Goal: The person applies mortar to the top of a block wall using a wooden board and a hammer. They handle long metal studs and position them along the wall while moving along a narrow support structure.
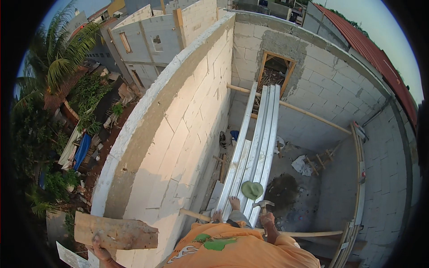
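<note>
My left hand is closed on the lower edge of a worn, stained wooden board, out past the top of the block wall on the left. A claw hammer is gripped in my right hand, its head up, beside my right leg. Both my bare feet stand on long silvery metal profiles laid side by side as a walkway. A green hat lies on the profiles just ahead of my feet.
Bamboo poles cross the room beneath the profiles. The left wall has a rough plastered top, with a drop to ground outside. Far below is the concrete floor, with a white sack. A wood-framed opening is in the far wall.
</note>
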The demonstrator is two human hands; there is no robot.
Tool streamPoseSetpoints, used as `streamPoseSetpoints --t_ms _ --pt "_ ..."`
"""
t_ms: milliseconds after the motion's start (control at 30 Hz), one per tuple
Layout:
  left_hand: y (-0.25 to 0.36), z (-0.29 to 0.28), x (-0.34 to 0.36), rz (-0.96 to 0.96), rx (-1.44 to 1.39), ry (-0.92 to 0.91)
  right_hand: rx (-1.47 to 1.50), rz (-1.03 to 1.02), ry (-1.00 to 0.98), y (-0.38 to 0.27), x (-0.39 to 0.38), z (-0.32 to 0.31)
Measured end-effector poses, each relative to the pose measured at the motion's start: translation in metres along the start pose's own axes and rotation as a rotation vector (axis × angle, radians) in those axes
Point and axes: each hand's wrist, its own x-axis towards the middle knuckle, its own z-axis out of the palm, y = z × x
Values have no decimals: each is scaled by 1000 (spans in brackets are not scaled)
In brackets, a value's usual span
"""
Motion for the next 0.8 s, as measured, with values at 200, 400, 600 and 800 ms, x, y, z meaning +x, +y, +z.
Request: streamPoseSetpoints --t_ms 200,400,600,800 --pt "5 84 14 -8 -28 3 93 47 42 9 -14 -1" --pt "2 142 10 -101 -82 -149 338 215 -46 25 -48 -5" --pt "-1 201 -5 39 90 -310 781 84 -74 19 -83 -15" --pt "20 266 -33 150 -7 -643 862 -286 2 -55 -112 -72"
